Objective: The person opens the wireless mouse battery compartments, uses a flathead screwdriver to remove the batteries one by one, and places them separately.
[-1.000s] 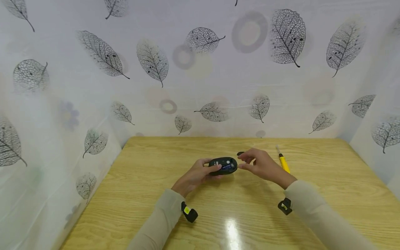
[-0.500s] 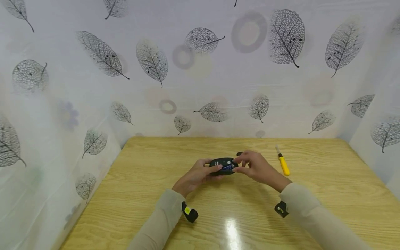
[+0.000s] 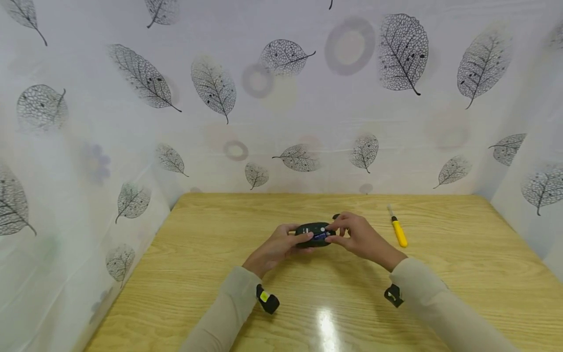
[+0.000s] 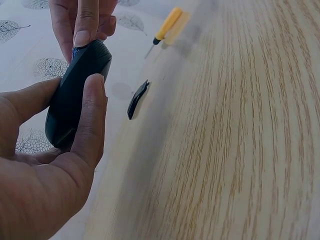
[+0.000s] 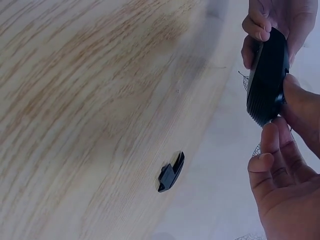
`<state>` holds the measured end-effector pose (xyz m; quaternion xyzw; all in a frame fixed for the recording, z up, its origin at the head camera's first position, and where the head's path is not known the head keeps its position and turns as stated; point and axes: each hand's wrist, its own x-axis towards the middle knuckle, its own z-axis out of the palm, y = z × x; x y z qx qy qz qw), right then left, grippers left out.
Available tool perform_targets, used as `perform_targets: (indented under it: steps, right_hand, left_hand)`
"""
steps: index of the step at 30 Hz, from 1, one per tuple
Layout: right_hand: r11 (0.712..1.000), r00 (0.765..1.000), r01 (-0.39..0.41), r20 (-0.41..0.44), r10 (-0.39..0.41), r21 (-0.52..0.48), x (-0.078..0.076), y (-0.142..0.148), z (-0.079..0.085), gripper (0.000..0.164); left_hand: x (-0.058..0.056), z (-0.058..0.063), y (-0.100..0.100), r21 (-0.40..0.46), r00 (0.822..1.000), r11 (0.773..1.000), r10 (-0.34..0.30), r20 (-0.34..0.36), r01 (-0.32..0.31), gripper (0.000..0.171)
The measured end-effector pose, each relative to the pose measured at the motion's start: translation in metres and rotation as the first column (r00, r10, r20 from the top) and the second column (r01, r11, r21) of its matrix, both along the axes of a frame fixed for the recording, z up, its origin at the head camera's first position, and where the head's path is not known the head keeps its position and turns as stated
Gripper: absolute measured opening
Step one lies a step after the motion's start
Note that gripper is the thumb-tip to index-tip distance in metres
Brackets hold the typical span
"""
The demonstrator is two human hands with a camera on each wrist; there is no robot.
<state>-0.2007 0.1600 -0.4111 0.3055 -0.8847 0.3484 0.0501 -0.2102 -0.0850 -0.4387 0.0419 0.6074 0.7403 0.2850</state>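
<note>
My left hand [image 3: 277,245] holds a black computer mouse [image 3: 305,229] above the table, underside up, with its thumb on the underside. A blue battery [image 3: 319,236] shows in the uncovered compartment. At the mouse's right end, my right hand [image 3: 360,238] has thumb and index finger at the battery's end in a pinch; the fingertips partly hide the contact. In the left wrist view the dark mouse [image 4: 75,92] is seen edge-on, gripped between thumb and fingers. The black battery cover [image 5: 171,172] lies loose on the table beyond the right hand.
A screwdriver [image 3: 399,232] with a yellow handle lies on the wooden table [image 3: 198,293], right of the hands. Behind and beside the table hangs a pale curtain [image 3: 281,107] with leaf prints. Each wrist carries a small black camera.
My right hand has moved left, from just apart from the mouse to its battery end, and its fingers now touch there. The left hand and mouse have hardly moved.
</note>
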Motion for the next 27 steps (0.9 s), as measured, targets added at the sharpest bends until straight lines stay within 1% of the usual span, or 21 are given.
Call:
perform_targets:
  steps: [7,19,27]
  right_hand:
    - [1.000,1.000,-0.012,-0.011,0.013,0.017,0.0006,0.0003,0.0007,0.018]
    - [1.000,1.000,-0.001,-0.006,0.001,0.018,0.0015,-0.0004,0.0011,0.015]
    - [1.000,1.000,0.006,-0.006,-0.006,0.022,0.0016,-0.0007,0.0018,0.014]
  left_hand:
    - [-0.0001,-0.0001,-0.0008,-0.008,1.000,1.000,-0.005,-0.010,0.005,0.050]
    - [0.0011,0.0013,-0.0003,0.000,1.000,1.000,-0.003,-0.011,0.003,0.049]
    - [-0.0005,-0.0013,-0.0003,0.000,1.000,1.000,0.005,-0.001,-0.005,0.051]
